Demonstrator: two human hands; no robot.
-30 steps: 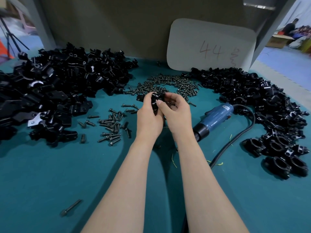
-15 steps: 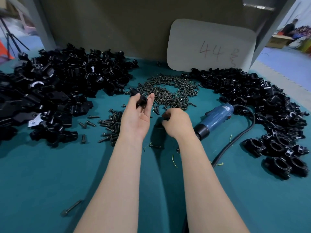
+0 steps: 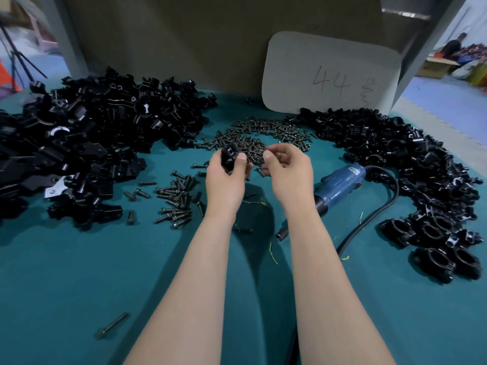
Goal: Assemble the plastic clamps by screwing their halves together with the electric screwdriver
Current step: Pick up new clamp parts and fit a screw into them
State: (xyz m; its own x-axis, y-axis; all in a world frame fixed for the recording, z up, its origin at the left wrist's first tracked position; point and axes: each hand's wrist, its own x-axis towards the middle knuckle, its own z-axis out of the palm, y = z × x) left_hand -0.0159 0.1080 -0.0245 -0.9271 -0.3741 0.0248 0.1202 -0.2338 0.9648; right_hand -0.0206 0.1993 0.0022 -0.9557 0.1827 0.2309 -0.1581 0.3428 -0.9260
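My left hand (image 3: 226,180) grips a black plastic clamp piece (image 3: 229,155) between thumb and fingers, raised over the teal table. Close to its right, my right hand (image 3: 288,172) has its fingers curled and its thumb pressed to the forefinger, pinching what looks like a small screw. Just behind both hands lies a heap of dark screws (image 3: 274,130). The blue electric screwdriver (image 3: 340,185) lies on the table right of my right hand, untouched, with its black cable (image 3: 374,217) curving away.
A big pile of loose black clamp halves (image 3: 100,133) fills the left. Assembled clamps (image 3: 411,159) curve along the right edge. A smaller batch of longer screws (image 3: 176,201) lies left of my left hand, one long bolt (image 3: 112,325) nearer me. A white board (image 3: 329,75) leans at the back.
My hands parted, the right dropping to the table by the screws while the left held the clamp piece. Now the right hand has risen again, close to the left.
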